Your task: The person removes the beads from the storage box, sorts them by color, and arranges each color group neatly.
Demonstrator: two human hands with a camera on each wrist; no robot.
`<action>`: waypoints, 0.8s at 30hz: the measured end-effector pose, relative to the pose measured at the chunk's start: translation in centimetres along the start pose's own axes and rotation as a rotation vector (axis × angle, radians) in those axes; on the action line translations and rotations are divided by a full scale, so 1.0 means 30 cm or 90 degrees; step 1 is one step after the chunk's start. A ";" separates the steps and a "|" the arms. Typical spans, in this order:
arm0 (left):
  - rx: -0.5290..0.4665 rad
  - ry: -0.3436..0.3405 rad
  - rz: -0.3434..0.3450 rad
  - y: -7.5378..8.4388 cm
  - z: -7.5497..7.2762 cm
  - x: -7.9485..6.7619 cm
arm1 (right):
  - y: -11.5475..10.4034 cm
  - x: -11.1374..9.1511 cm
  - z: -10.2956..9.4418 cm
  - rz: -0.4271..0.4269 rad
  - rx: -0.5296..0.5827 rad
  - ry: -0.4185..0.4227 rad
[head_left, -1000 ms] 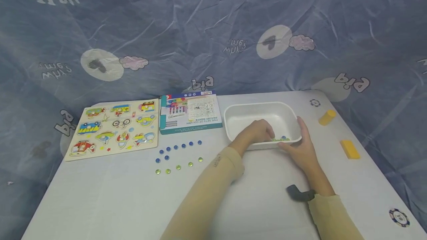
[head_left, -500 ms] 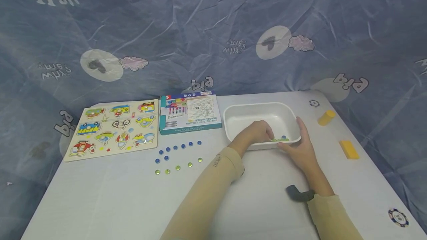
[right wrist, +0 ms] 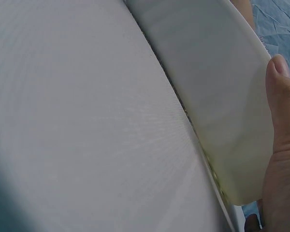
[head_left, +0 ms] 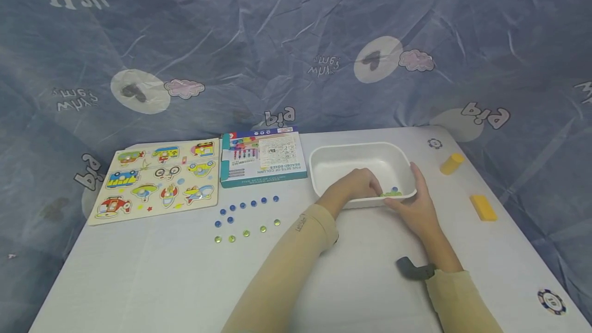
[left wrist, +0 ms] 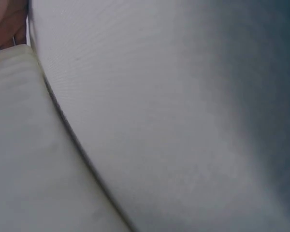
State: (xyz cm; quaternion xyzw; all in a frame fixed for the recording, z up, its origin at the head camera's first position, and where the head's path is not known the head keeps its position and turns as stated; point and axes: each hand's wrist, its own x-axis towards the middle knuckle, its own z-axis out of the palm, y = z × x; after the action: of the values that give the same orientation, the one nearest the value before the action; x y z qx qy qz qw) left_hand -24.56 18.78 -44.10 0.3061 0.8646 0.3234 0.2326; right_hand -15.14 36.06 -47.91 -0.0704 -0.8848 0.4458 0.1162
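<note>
Your right hand [head_left: 420, 208] has its grip clamped on the near right corner of the white tray [head_left: 356, 146]; hold it steady there, and pick lightly with the left hand [head_left: 358, 183] at the green beads [head_left: 393, 194] lying inside that corner, beside something blue [head_left: 394, 189]. I cannot tell whether the left grip is on a bead: its fingertips are hard to make out, and the near wall hides part of the pile. Both wrist views miss the tray's inside.

From far off, I see a tan left sleeve [head_left: 284, 266] with tiny dark letters [head_left: 301, 222]. The right sleeve [head_left: 458, 299] is tan too, by a bent, dark grey wrist gadget [head_left: 413, 270]. The left hand [head_left: 358, 184] and right hand [head_left: 418, 210] are bare.
</note>
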 end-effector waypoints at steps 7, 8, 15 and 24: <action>0.017 0.086 0.044 0.012 -0.021 -0.012 | 0.007 0.004 0.000 -0.007 0.008 -0.003; 0.011 0.103 0.052 0.015 -0.027 -0.016 | 0.009 0.004 0.000 -0.008 0.009 -0.003; -0.040 0.178 0.087 0.047 -0.095 -0.080 | 0.014 0.006 -0.001 0.006 0.001 -0.005; -0.002 0.228 0.179 0.107 -0.261 -0.274 | 0.001 0.002 -0.005 0.011 -0.001 -0.013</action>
State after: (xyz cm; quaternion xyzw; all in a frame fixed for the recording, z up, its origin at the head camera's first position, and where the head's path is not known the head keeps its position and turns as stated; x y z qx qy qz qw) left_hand -22.25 11.87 -34.83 0.3609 0.8404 0.4032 0.0289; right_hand -15.14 36.20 -47.84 -0.0735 -0.8858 0.4464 0.1035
